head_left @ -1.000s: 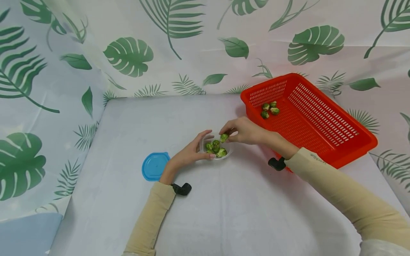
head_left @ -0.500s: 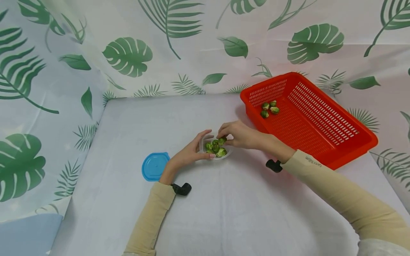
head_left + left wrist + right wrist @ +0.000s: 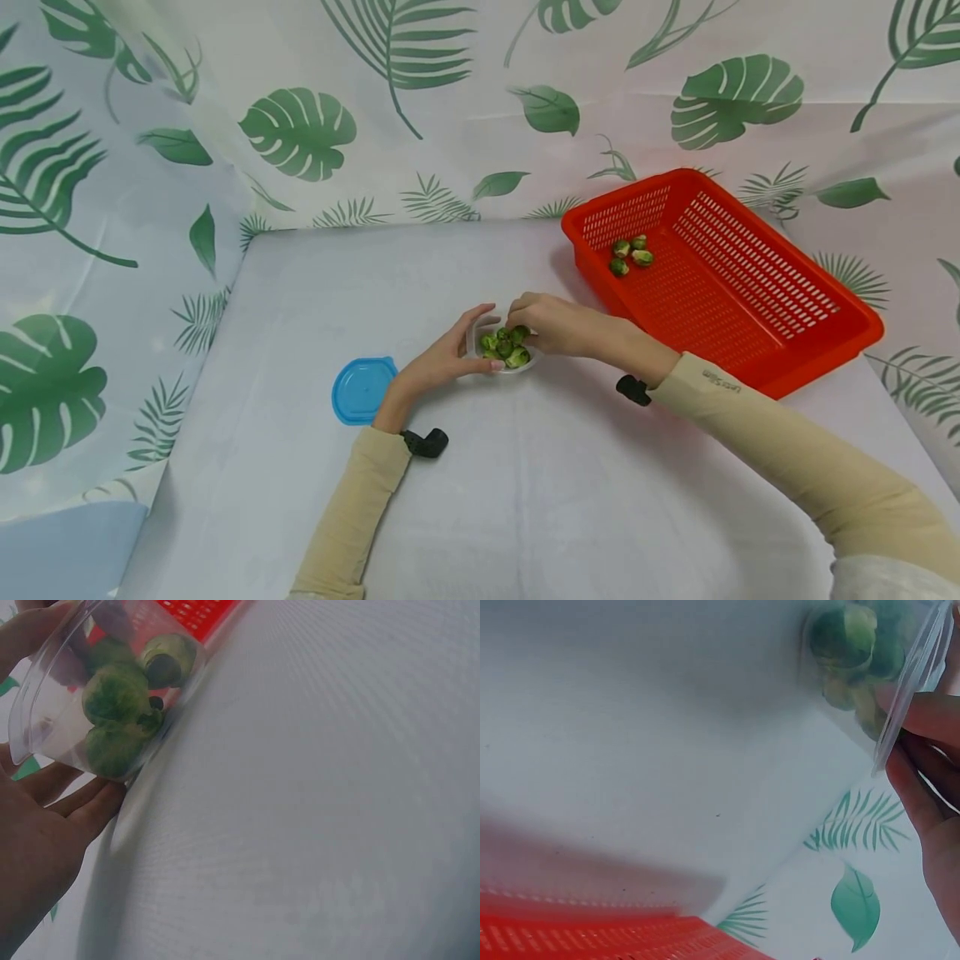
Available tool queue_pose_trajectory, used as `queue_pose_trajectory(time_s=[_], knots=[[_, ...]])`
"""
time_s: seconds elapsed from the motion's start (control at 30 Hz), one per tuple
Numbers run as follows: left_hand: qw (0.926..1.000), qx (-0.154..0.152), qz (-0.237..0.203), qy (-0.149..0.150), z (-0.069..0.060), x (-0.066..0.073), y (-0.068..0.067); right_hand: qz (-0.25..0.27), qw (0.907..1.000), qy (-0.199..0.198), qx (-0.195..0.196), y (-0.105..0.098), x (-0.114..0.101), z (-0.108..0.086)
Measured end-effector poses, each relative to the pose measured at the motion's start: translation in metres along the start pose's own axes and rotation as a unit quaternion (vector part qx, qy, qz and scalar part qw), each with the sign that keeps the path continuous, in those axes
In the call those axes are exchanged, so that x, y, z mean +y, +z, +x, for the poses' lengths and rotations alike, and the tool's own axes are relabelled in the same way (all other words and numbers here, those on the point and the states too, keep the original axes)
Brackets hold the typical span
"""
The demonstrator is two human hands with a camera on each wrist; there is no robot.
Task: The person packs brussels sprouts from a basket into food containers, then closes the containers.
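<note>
My left hand (image 3: 438,360) holds a small clear plastic container (image 3: 472,340) on the table, thumb on the near side and fingers round the far side. Several green Brussels sprouts (image 3: 517,357) lie inside; in the left wrist view sprouts (image 3: 116,694) show through its wall. My right hand (image 3: 558,323) reaches over the container's right rim, fingertips bent down inside at a Brussels sprout (image 3: 519,334), which it seems to pinch; the fingers partly hide it. From the right wrist view, the fingers (image 3: 930,720) cross the rim beside the sprouts (image 3: 844,637).
A red perforated plastic basket (image 3: 720,308) stands at the back right, with several Brussels sprouts (image 3: 621,248) in its left corner. A round blue lid (image 3: 362,392) lies left of my left hand. Leaf-patterned cloth (image 3: 450,158) hangs behind the white table (image 3: 480,500).
My right hand has lowered a Brussels sprout from above the rim into the container, moving slightly down and left. My left hand keeps its hold on the container.
</note>
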State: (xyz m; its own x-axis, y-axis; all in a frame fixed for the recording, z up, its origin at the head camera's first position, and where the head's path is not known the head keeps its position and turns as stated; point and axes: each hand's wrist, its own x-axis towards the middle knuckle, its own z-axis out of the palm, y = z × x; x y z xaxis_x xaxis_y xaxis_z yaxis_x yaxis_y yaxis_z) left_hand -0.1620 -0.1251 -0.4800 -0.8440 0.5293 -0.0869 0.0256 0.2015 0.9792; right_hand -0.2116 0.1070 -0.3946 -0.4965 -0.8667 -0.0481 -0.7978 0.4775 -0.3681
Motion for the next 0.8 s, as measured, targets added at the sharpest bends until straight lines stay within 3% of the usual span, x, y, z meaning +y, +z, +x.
queue_pose_trajectory(time_s=[0.2,0.47,0.8], knots=[[1.0000,-0.002,0.000,0.001,0.0006,-0.0019,-0.0010,-0.036,0.9992,-0.016,-0.003,0.0035,-0.0015,0.0032],[1.0000,0.002,0.006,-0.003,0.0005,-0.0021,-0.0013,-0.031,0.9995,0.000,-0.006,0.0003,-0.0054,0.0014],[1.0000,0.002,0.005,-0.002,0.0013,-0.0029,-0.0020,-0.096,0.9952,-0.018,0.002,0.0072,-0.0035,0.0080]])
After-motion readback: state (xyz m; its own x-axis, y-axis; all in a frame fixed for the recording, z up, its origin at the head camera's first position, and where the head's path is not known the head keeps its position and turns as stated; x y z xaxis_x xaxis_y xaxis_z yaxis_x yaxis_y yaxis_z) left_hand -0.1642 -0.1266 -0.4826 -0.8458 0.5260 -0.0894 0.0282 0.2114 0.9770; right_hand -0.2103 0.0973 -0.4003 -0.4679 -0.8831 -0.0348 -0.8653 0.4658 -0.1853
